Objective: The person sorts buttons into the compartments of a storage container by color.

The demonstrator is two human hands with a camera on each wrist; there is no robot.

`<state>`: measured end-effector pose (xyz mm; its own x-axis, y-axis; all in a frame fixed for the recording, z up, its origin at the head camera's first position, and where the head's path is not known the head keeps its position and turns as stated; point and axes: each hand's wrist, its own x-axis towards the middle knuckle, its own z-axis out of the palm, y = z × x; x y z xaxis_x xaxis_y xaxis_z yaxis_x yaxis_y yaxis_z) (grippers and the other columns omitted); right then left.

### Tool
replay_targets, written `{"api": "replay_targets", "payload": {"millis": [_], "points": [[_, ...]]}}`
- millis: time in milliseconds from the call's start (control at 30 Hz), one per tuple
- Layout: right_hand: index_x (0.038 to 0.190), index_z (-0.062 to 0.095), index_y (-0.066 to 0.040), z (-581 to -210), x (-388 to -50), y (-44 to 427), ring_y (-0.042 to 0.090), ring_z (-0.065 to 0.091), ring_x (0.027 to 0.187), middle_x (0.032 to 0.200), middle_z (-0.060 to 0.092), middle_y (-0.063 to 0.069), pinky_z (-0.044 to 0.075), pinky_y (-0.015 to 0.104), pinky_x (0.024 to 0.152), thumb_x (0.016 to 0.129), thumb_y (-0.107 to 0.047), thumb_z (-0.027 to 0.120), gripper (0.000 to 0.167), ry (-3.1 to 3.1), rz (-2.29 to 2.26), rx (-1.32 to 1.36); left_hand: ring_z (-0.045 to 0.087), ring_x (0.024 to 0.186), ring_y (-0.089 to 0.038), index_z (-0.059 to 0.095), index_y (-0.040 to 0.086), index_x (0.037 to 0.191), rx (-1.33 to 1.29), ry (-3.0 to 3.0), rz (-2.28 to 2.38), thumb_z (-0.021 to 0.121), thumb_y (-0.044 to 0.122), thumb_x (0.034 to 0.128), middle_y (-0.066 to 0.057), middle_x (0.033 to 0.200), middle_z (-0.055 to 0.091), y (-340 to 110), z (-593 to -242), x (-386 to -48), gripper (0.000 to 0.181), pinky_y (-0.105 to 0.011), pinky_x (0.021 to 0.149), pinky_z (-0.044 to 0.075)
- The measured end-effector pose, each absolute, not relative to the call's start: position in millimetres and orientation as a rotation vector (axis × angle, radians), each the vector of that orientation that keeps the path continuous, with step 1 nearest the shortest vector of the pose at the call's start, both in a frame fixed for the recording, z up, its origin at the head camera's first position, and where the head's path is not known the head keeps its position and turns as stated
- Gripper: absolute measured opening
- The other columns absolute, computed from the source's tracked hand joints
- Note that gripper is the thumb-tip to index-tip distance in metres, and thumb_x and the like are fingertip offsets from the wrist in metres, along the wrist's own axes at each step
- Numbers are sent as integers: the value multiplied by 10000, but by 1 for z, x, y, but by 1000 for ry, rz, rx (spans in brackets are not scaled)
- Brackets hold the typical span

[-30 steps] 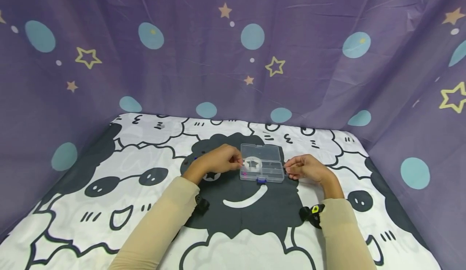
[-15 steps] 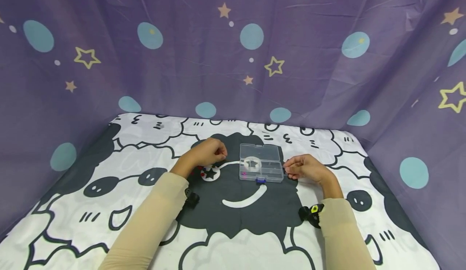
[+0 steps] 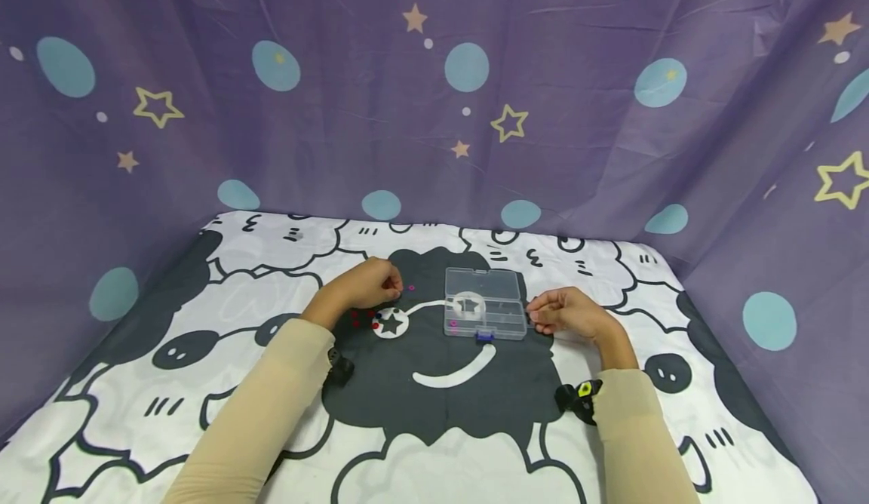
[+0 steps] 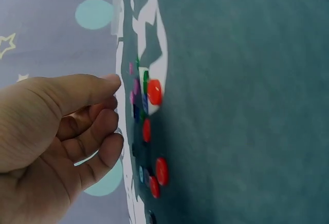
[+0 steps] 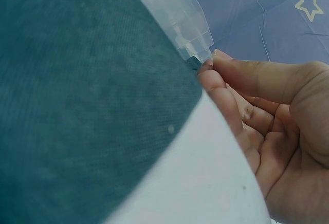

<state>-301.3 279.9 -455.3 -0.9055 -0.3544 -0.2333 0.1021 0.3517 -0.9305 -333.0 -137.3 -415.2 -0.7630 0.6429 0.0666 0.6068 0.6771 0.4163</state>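
Note:
A clear plastic compartment box [image 3: 485, 309] with a blue latch [image 3: 485, 336] lies with its lid [image 3: 483, 283] raised on the dark part of the cloth. Inside its near left compartment is something small and pink [image 3: 453, 324]. My right hand [image 3: 569, 314] pinches the box's right edge between thumb and index finger; the right wrist view shows the fingertips at its corner. Left of the box, my left hand [image 3: 363, 287] hovers by scattered small button-like discs, fingers loosely bent, holding nothing visible. Red discs [image 4: 154, 91], green, blue and pink ones lie just beyond its fingertips.
The white cloth [image 3: 434, 474] with black cartoon sheep covers the surface. A purple curtain [image 3: 380, 127] with stars and blue ovals hangs behind and at both sides. One pink disc [image 3: 411, 288] lies apart, between the left hand and the box.
My left hand has moved left, away from the box to the small discs, bringing the red and pink ones into view. The right hand has stayed at the box's right edge.

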Motion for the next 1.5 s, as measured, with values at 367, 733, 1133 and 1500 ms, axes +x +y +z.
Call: {"api": "replay_targets", "payload": {"millis": [367,733,1133,1500], "points": [[1106,685,75,-454,-301,279,139,691,749,884,742,60,589,289,696,954,2,685,169,2211,-1574,-261,544,640,-74,697,116,768,1080,2786,562,741,59,890,63,686,631,-142,-420,-337,142,-318,704,492],[1148,648,137,-455,-301,278,125,683,744,884,737,58,581,274,692,957,23,667,223,2210,-1579,-255,556,667,-87,696,90,797,998,2777,556,708,52,928,44,733,644,-150,-419,-334,137,-316,701,496],[1147,664,114,-458,-299,278,128,688,750,902,744,57,582,281,694,958,3,675,218,2223,-1568,-254,488,646,-117,679,64,831,887,2708,579,611,74,991,19,710,561,-152,-418,-328,175,-312,690,442],[1134,665,119,-455,-300,280,130,684,742,871,735,63,582,279,689,954,-4,688,219,2236,-1563,-256,502,644,-122,684,66,835,900,2719,629,578,50,953,21,711,580,-146,-420,-328,159,-310,677,446]]}}
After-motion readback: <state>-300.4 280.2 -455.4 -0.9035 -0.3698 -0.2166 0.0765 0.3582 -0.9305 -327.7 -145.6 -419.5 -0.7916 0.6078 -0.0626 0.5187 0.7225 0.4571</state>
